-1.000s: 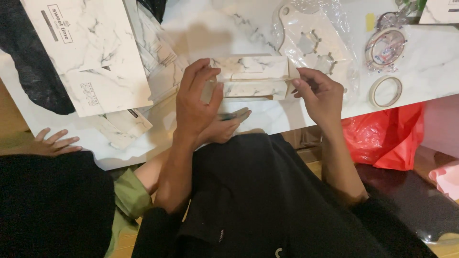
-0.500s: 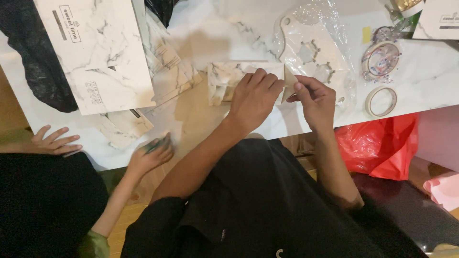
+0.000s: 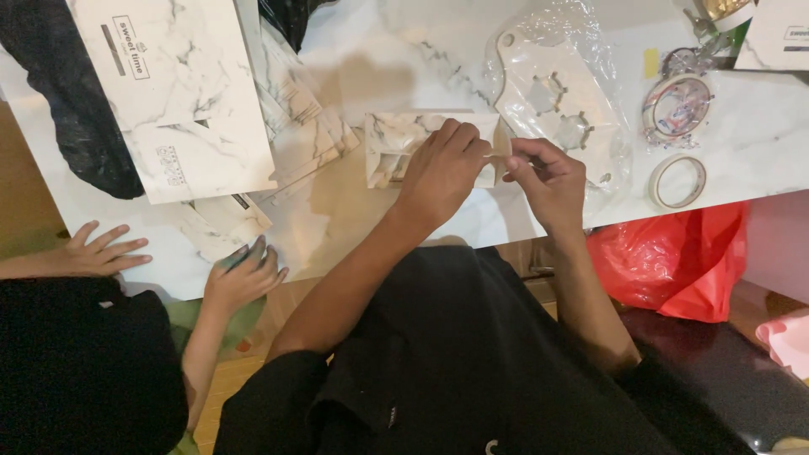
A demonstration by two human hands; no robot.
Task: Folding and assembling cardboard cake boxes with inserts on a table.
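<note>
The marbled box (image 3: 404,147) lies crosswise on the worktop (image 3: 758,143), the left hand (image 3: 442,168) pressed flat over its middle, fingers together, while the right hand (image 3: 548,177) pinches its right-end flap (image 3: 504,145).

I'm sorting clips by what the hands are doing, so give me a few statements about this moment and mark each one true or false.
1. Both of the person's hands are on the marble-patterned folded box. True: the left hand presses on it and the right hand pinches its end.
2. A roll of tape lies on the table. True.
3. The red plastic bag sits on the tabletop. False: it hangs below the table edge.
4. The clear plastic sheet is in the left hand. False: it lies on the table beyond the hands.
5. Another person's hands rest at the table's near edge. True.
</note>
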